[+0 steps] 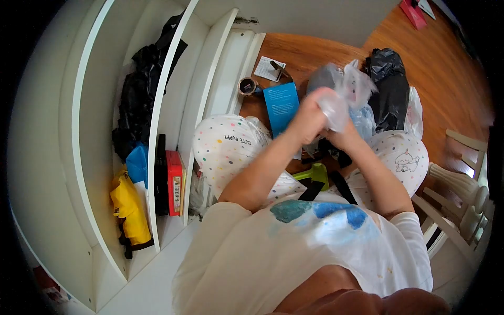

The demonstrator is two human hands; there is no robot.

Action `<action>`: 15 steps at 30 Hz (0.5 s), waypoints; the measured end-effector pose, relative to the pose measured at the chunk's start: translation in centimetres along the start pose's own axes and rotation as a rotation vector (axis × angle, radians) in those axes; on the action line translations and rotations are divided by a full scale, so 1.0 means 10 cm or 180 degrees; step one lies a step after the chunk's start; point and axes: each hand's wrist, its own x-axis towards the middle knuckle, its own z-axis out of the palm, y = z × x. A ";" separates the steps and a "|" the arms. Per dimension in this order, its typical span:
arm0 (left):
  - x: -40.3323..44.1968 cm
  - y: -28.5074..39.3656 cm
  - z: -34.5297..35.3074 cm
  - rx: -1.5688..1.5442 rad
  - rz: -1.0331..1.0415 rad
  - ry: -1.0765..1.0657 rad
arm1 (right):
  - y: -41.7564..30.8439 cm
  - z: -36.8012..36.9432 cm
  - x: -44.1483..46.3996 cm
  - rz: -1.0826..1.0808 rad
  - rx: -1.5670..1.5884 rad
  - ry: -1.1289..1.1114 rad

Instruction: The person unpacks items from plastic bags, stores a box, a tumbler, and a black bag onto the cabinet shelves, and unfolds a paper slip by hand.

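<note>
A clear plastic bag is bunched up between my hands in front of my knees. My left hand is closed around it, its fingers smeared by motion. Just below and to the right, my right hand is close against the same bag; its fingers are mostly hidden. Beyond the hands lie more translucent plastic bags on the wooden floor. A blue box or booklet with small print is beside my left hand. Below the hands, a lime-green item and dark things sit between my legs.
An open white cabinet on the left holds black bags, a yellow bag and a red box. A tape roll and white paper lie near it. Black bags and a chair are right.
</note>
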 end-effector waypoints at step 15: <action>-0.21 -0.14 0.21 0.1647 0.1284 0.0126 | 0.37 -0.82 0.22 0.2485 0.3533 0.2928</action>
